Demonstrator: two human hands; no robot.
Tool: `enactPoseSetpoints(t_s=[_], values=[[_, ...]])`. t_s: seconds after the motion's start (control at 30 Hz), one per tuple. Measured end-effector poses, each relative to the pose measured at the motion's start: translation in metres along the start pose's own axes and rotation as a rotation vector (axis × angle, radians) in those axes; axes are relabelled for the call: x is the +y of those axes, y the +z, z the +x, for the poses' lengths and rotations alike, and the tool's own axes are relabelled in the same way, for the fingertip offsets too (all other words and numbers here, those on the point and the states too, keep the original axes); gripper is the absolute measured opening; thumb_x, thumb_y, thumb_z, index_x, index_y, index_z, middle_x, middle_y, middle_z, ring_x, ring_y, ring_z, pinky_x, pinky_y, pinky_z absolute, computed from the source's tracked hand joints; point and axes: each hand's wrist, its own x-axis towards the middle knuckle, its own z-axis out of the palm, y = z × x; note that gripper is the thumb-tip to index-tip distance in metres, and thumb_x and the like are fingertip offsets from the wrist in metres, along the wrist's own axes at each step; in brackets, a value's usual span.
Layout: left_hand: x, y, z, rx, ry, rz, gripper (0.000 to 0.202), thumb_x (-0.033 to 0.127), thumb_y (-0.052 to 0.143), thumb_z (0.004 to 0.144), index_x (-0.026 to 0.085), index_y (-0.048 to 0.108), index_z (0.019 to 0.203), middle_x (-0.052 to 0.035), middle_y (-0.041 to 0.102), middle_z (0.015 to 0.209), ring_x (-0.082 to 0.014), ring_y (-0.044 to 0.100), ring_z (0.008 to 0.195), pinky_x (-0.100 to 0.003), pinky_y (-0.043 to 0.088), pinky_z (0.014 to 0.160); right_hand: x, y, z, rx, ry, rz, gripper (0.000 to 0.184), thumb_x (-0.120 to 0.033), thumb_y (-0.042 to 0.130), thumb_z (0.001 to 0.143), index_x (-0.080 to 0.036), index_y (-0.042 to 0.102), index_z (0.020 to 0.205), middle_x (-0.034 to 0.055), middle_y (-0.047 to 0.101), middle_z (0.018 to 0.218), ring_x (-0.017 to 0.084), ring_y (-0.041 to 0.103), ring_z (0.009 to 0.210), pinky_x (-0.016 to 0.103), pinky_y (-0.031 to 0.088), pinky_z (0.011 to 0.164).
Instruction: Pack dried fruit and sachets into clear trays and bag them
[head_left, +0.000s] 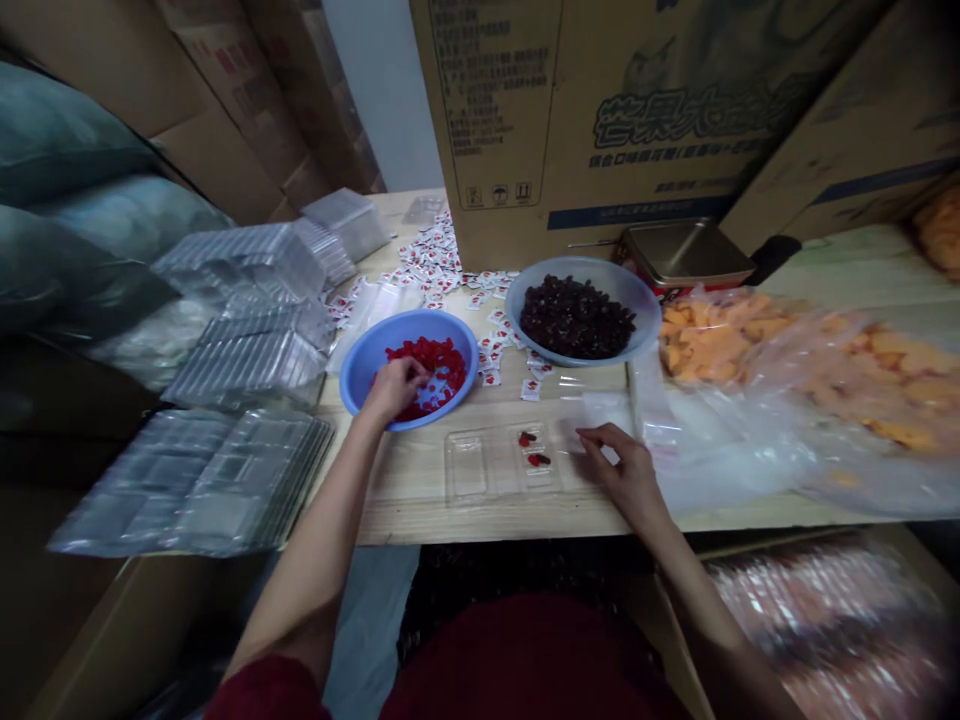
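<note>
My left hand (397, 385) reaches into a blue bowl (352, 375) of small red candy-like pieces (446, 358). Its fingers are curled in a pinch among the pieces; what lies between the tips is hidden. Before me on the table lies a clear plastic clamshell box (466, 465), opened flat. Two small pairs of pieces, each red with dark, sit in its right half; one pair (538, 460) is nearer to me. Just right of the box, my right hand (616, 465) hovers with thumb and forefinger drawn together, and anything at their tips is too small to make out.
Behind stands a pale bowl (517, 330) of dark pieces (577, 315), beside scattered white-and-red sachets (431, 250). Stacked clear boxes (247, 350) fill the left side. Bags of orange pieces (720, 340) lie right, near a metal tin (686, 255). A large carton (510, 130) blocks the back.
</note>
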Motion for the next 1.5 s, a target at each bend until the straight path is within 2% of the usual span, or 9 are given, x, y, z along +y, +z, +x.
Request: enactPoseSetpoints(t_s=[0.1, 0.27, 0.4, 0.63, 0.87, 1.07, 1.27, 1.37, 1.5], values=[[0.03, 0.002, -0.04, 0.23, 0.028, -0.395, 0.022, 0.037, 0.064, 0.082, 0.016, 0.066, 0.087, -0.0028, 0.069, 0.078, -0.0148, 0.059, 0.068, -0.025, 0.045, 0.067, -0.008, -0.001, -0.016, 0.003, 0.068, 0.113, 0.023, -0.037, 0.057, 0.094, -0.021, 0.073, 0.1, 0.0073, 0.068, 0.093, 0.022, 0.063, 0.09, 0.035, 0.05, 0.08], [0.113, 0.062, -0.11, -0.242, 0.074, -0.964, 0.029, 0.042, 0.074, 0.076, 0.014, 0.066, 0.082, -0.0019, 0.066, 0.072, -0.0104, 0.053, 0.062, -0.022, 0.041, 0.061, -0.035, 0.025, -0.031, -0.093, 0.24, 0.563, 0.033, -0.043, 0.068, 0.086, -0.025, 0.07, 0.113, 0.0078, 0.07, 0.112, 0.023, 0.067, 0.097, 0.036, 0.056, 0.079], [0.133, 0.107, -0.13, -0.296, -0.021, -1.175, 0.031, 0.041, 0.074, 0.077, 0.013, 0.066, 0.084, -0.0023, 0.064, 0.074, -0.0098, 0.052, 0.062, -0.022, 0.04, 0.06, -0.036, 0.042, -0.036, -0.113, 0.315, 0.785, 0.033, -0.043, 0.076, 0.078, -0.023, 0.071, 0.104, 0.0054, 0.074, 0.097, 0.02, 0.069, 0.084, 0.035, 0.058, 0.072], [0.124, 0.126, -0.13, -0.108, 0.221, -0.537, 0.007, 0.019, 0.061, 0.086, 0.017, 0.067, 0.083, -0.0035, 0.068, 0.083, -0.0146, 0.059, 0.075, -0.027, 0.045, 0.072, -0.006, 0.027, -0.046, 0.067, 0.231, 0.358, 0.022, -0.04, 0.068, 0.086, -0.02, 0.071, 0.094, 0.0047, 0.068, 0.088, 0.018, 0.063, 0.078, 0.031, 0.051, 0.073], [0.133, 0.133, -0.14, -0.122, 0.492, -0.115, 0.018, 0.014, 0.053, 0.092, 0.02, 0.07, 0.092, -0.0068, 0.071, 0.094, -0.0194, 0.064, 0.092, -0.032, 0.05, 0.085, -0.001, 0.032, -0.045, -0.042, 0.065, 0.257, 0.019, -0.034, 0.055, 0.095, -0.021, 0.07, 0.093, 0.0061, 0.066, 0.093, 0.019, 0.064, 0.087, 0.031, 0.051, 0.078], [0.125, 0.111, -0.08, 0.09, 0.35, -0.146, 0.02, 0.02, 0.048, 0.096, 0.019, 0.068, 0.099, -0.0075, 0.07, 0.098, -0.0191, 0.064, 0.094, -0.032, 0.048, 0.089, 0.009, 0.02, 0.003, 0.083, -0.004, 0.112, 0.016, -0.03, 0.055, 0.092, -0.021, 0.069, 0.092, 0.0052, 0.068, 0.089, 0.019, 0.062, 0.082, 0.031, 0.049, 0.073], [0.145, 0.141, 0.011, 0.053, 0.131, -0.036, 0.027, 0.024, 0.071, 0.082, 0.012, 0.063, 0.105, -0.0166, 0.061, 0.116, -0.0251, 0.058, 0.112, -0.036, 0.044, 0.096, 0.038, 0.041, 0.076, 0.139, -0.081, -0.068, 0.018, -0.021, 0.052, 0.088, -0.018, 0.069, 0.09, 0.0087, 0.069, 0.091, 0.022, 0.064, 0.086, 0.034, 0.051, 0.076], [0.146, 0.145, 0.015, 0.043, 0.121, -0.068, 0.023, 0.018, 0.069, 0.082, 0.014, 0.062, 0.104, -0.0137, 0.065, 0.107, -0.0229, 0.061, 0.102, -0.032, 0.045, 0.087, 0.045, 0.055, 0.102, 0.091, -0.153, -0.258, 0.029, -0.011, 0.047, 0.088, -0.015, 0.069, 0.108, 0.0122, 0.069, 0.111, 0.024, 0.061, 0.105, 0.036, 0.048, 0.093], [0.124, 0.12, -0.017, 0.113, 0.13, -0.163, 0.02, 0.026, 0.045, 0.098, 0.017, 0.062, 0.103, -0.0083, 0.068, 0.091, -0.0187, 0.063, 0.086, -0.028, 0.044, 0.077, 0.043, 0.07, 0.126, -0.144, -0.219, -0.628, 0.045, -0.004, 0.039, 0.092, -0.012, 0.059, 0.131, 0.0134, 0.062, 0.132, 0.023, 0.053, 0.12, 0.034, 0.039, 0.103]])
